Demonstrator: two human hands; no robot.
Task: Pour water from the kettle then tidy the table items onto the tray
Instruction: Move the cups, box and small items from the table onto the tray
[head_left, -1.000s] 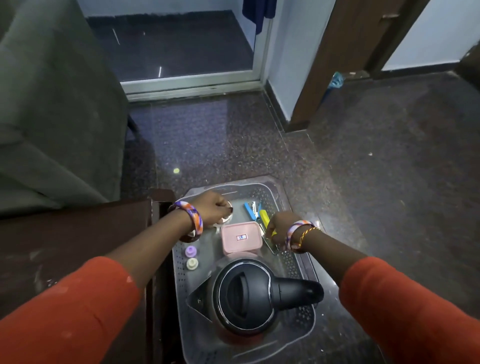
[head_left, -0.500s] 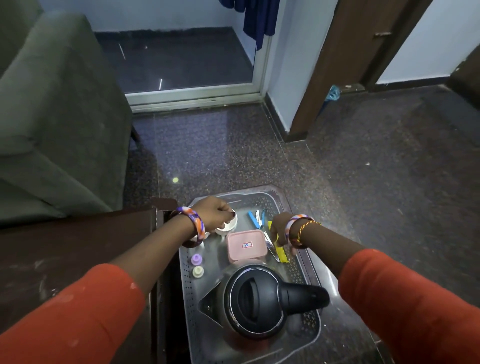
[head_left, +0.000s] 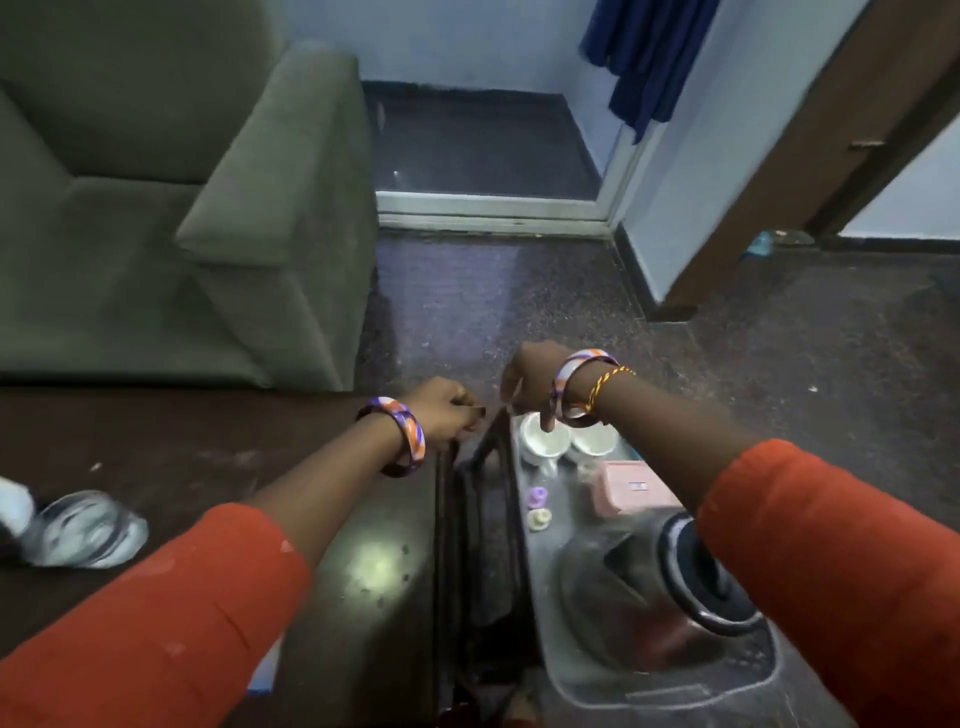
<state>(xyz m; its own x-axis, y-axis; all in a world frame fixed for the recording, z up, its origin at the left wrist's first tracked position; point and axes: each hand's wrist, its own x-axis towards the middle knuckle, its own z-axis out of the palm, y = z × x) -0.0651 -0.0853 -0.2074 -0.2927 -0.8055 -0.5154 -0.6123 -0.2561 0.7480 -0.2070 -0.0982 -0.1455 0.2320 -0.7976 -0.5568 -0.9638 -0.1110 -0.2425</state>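
Black kettle (head_left: 696, 577) stands upright on the clear tray (head_left: 649, 691) (motion-blurred), near end; two white cups (head_left: 545, 441) far end.

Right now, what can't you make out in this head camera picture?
- Kettle: blurred; the right sleeve hides its handle.
- Pink box: label too small to read.
- Right hand: fingers point away; a grip cannot be judged.
- Left hand: curled at the tray corner, contact unclear.
- Clear object on the table: blurred.

Black kettle (head_left: 696, 566), pink box (head_left: 636, 486), orange sleeves (head_left: 831, 566), olive-green armchair (head_left: 171, 208) — striped purple-orange bangles (head_left: 408, 434).
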